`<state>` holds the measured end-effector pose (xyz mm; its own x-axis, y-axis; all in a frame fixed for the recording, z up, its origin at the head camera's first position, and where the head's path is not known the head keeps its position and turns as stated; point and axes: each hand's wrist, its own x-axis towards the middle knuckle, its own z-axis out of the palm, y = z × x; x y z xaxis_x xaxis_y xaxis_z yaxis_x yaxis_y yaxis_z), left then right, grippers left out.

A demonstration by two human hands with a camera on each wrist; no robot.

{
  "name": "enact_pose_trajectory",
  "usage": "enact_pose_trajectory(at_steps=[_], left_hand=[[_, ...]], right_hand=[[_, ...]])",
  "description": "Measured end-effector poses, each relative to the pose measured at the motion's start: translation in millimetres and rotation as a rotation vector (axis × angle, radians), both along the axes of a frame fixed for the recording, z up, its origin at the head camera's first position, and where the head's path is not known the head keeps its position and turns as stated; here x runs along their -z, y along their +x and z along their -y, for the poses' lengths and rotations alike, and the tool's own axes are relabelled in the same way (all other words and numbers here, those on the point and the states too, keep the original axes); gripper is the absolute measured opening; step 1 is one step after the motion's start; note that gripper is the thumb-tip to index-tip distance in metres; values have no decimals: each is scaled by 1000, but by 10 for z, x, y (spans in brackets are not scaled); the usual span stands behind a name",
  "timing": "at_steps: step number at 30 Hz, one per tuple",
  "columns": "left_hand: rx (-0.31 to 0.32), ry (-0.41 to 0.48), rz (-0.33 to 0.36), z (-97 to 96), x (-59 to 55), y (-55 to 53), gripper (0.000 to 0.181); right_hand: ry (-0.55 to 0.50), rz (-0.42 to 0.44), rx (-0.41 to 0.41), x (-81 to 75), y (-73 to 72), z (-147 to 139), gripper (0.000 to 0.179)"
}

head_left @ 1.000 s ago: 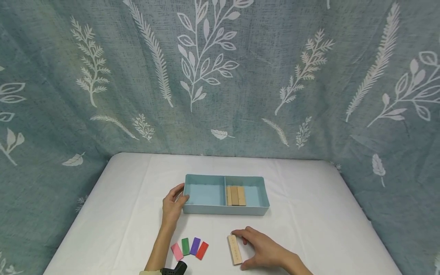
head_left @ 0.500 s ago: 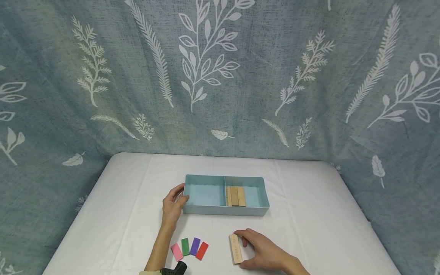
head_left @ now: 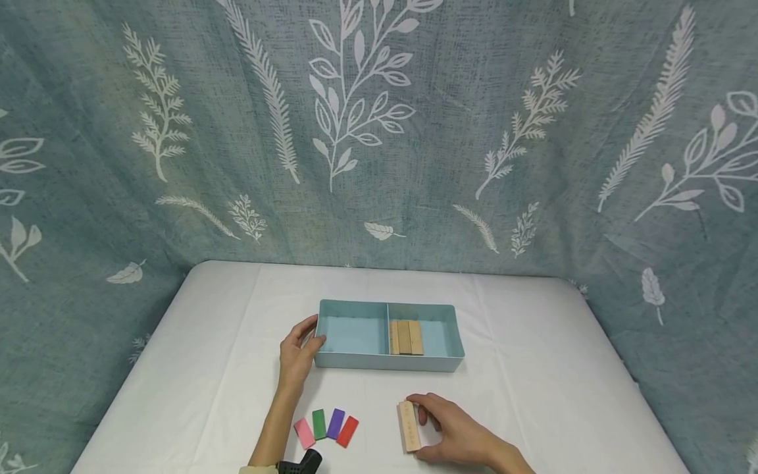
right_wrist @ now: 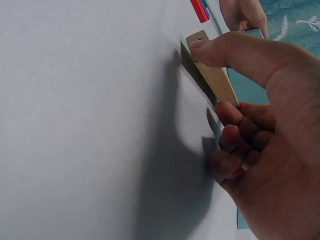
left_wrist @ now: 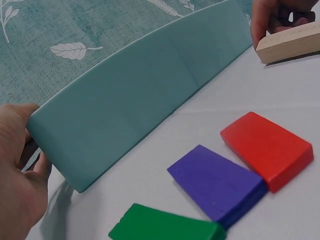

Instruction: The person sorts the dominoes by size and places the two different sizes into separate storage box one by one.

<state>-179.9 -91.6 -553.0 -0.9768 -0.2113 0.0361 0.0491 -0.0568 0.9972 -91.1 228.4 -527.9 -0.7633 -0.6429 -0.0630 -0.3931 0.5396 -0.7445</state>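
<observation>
My right hand (head_left: 456, 431) pinches a plain wooden block (head_left: 408, 426) by its two ends, thumb at the near end and a finger at the far end. In the right wrist view a dark shadow shows along one side of the block (right_wrist: 217, 80). My left hand (head_left: 299, 355) grips the left end of a light blue two-compartment box (head_left: 385, 362), with the thumb on the near side and the fingers behind the end wall. Several wooden blocks (head_left: 405, 338) stand side by side against the divider in the right compartment; the left compartment (head_left: 355, 329) holds nothing.
In front of the box lie a pink block (head_left: 304, 434), a green block (head_left: 319, 424), a purple block (head_left: 335, 424) and a red block (head_left: 347, 432). They rest on a white-covered table (head_left: 533, 395); a patterned curtain (head_left: 438, 164) hangs behind.
My right hand has drawn the wooden block slightly to the right, and the block appears a little raised from the cloth. The left hand and the box have stayed still.
</observation>
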Motion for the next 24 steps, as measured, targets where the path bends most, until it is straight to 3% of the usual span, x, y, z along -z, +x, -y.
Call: enact_pose_trajectory(at_steps=[5, 17, 24], left_hand=[[-1, 2, -4, 1, -4, 6, 48], [-8, 8, 3, -11, 18, -6, 47], [-12, 3, 11, -10, 2, 1, 48]], right_hand=[[-18, 10, 10, -25, -12, -26, 74], [-79, -86, 0, -110, -65, -135, 77], [-93, -96, 22, -204, -113, -216, 77]])
